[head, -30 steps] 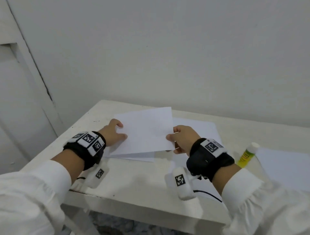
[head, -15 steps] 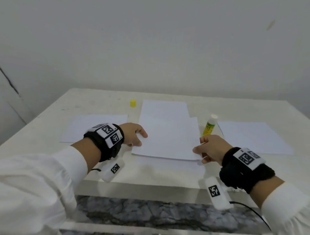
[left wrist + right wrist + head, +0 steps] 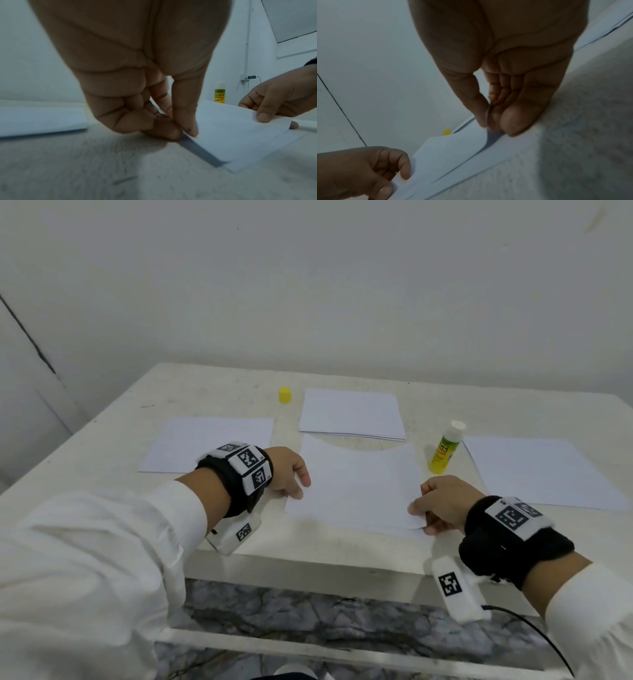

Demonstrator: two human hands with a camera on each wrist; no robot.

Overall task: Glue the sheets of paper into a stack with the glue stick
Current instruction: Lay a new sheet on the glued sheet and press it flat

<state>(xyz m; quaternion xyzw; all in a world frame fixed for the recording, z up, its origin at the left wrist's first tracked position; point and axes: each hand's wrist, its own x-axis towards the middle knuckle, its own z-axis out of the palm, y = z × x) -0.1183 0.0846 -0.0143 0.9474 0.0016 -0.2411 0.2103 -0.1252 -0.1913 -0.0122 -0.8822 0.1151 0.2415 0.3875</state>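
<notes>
Your left hand (image 3: pixel 287 470) pinches the left edge of the top sheet (image 3: pixel 356 484); your right hand (image 3: pixel 442 503) pinches its lower right corner, lifted slightly off the sheet beneath, at frame centre on the table (image 3: pixel 212 385). The step appears to be laying this sheet onto the stack. Next: align edges, lower, press flat. The glue stick (image 3: pixel 445 448) stands uncapped, right of centre

Glue stick (image 3: pixel 444 452) upright nr right hand (image 3: pixel 445 503).
</notes>
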